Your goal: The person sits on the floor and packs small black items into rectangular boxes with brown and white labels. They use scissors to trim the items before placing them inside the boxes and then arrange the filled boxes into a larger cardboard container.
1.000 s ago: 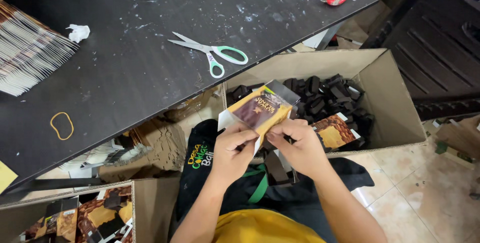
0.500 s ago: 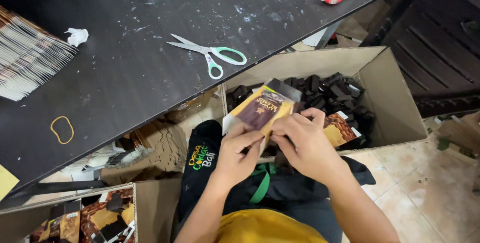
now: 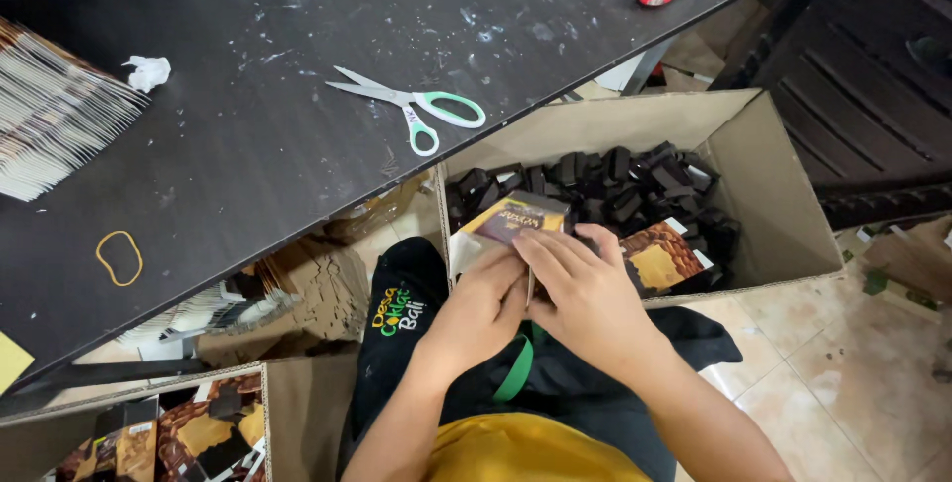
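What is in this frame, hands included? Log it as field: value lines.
left hand: grips small brown and yellow pouch
right hand: pinches the same pouch from the right
behind hands: open cardboard box of dark packets
black table: scissors, yellow rubber band, crumpled paper

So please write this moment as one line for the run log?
left hand: holds small brown-yellow packet | right hand: on same packet | below: open cardboard box of dark pieces | table: scissors

Left hand point(image 3: 483, 305) and right hand point(image 3: 587, 296) meet, fingers point(image 3: 555, 247) curled inward.
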